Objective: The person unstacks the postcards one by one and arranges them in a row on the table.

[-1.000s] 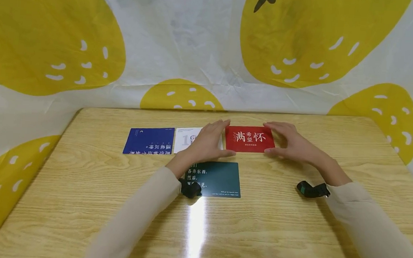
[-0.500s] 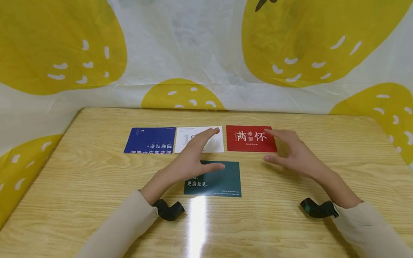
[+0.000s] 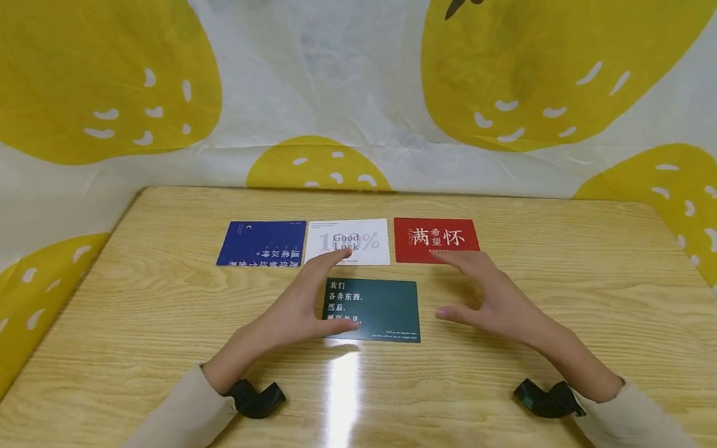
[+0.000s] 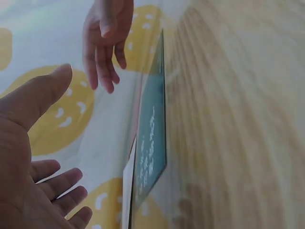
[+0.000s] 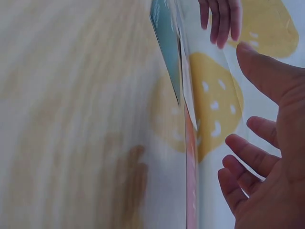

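A dark green card [image 3: 384,304] with white writing lies flat on the table between my hands. My left hand [image 3: 294,309] hovers over its left end, thumb and fingers spread with nothing held. To the card's right, my right hand [image 3: 495,301] is raised with thumb and fingers apart, holding nothing. Behind them is a row of cards: blue [image 3: 261,243], white [image 3: 367,231] with "Good Luck" on it, and red [image 3: 425,238]. Left fingertips overlap the white card's lower edge in the head view, and right fingertips overlap the red one's. Both wrist views show bare palms above the table.
The wooden table [image 3: 141,348] ends at a white cloth backdrop [image 3: 318,77] printed with large yellow fruit. A bright light reflection falls on the wood in front of the green card. Black wrist devices [image 3: 257,399] sit at both sleeves.
Both hands have drawn back toward the front from around the red card. The left one also shifted left, uncovering the white card. All the cards lie where they were.
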The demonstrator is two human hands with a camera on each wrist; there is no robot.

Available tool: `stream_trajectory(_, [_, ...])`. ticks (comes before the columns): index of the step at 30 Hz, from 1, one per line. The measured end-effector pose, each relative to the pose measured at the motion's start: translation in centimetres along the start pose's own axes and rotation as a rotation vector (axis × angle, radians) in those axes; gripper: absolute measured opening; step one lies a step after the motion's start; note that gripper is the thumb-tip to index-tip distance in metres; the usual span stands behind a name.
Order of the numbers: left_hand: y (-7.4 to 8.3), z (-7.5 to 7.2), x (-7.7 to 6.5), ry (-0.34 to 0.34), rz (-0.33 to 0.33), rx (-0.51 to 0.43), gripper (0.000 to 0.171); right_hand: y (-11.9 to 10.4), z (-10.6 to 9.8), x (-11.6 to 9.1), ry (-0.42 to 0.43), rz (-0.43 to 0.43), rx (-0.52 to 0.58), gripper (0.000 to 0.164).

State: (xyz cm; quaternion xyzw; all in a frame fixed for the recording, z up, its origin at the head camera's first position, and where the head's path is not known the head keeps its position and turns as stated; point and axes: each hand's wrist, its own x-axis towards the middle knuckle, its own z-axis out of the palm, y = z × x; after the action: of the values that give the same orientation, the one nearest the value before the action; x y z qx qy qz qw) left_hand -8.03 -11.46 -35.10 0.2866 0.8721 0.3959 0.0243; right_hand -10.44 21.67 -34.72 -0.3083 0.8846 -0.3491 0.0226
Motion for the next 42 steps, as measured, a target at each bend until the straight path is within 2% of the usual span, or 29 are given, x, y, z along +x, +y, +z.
stream_trajectory(10, [-1.2,0.1,-1.9,-0.004,-0.013,-0.004,0.094,-0.7,2.0,-0.7,-0.02,0.005,0.083,0.082])
stream_trajectory(18, [-3.1,0.4,-2.2,0.037,-0.023,0.026,0.095,-1.0,3.5,-0.7,-0.042,0.025,0.09,0.086])
stream_trajectory(22, [-3.7,0.4,-2.3,0.031,-0.031,0.008,0.097,-0.9,3.9,-0.7,-0.046,0.037,0.083,0.089])
stream_trajectory(31, [-3.8,0.6,-2.1,0.018,-0.034,0.058,0.093,-0.8,4.7,-0.5,-0.022,0.03,0.045,0.092])
stream_trajectory(42, [-3.6,0.6,-2.0,0.014,-0.038,0.095,0.09,-1.2,5.2,-0.2,-0.013,0.054,-0.01,0.087])
